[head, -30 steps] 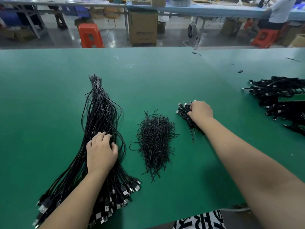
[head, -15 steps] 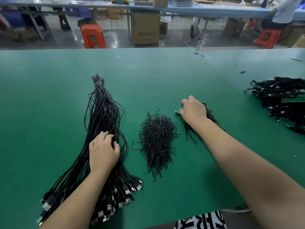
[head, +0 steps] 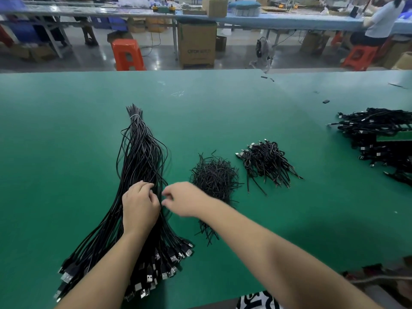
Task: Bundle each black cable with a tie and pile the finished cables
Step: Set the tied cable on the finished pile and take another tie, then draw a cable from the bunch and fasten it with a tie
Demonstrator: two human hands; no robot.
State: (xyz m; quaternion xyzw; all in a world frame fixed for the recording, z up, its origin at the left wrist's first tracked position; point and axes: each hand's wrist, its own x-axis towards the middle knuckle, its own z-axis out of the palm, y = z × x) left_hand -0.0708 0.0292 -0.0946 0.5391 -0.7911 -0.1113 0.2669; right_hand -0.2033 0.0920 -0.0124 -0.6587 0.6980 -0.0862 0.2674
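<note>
Head view: left hand [head: 139, 207] presses glossy black cables [head: 138, 157].

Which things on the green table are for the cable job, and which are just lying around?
For the job:
- long cable bunch, under the left hand
- heap of ties, by the right hand
- small pile of bundled cables
- big cable pile at far right

Just lying around:
- small black scraps on the table
- orange stool
- cardboard box

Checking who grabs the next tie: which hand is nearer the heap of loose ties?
Right. The right hand hovers at the heap of ties, beside its near left edge; the left hand rests on the long cable bundle, farther left.
</note>
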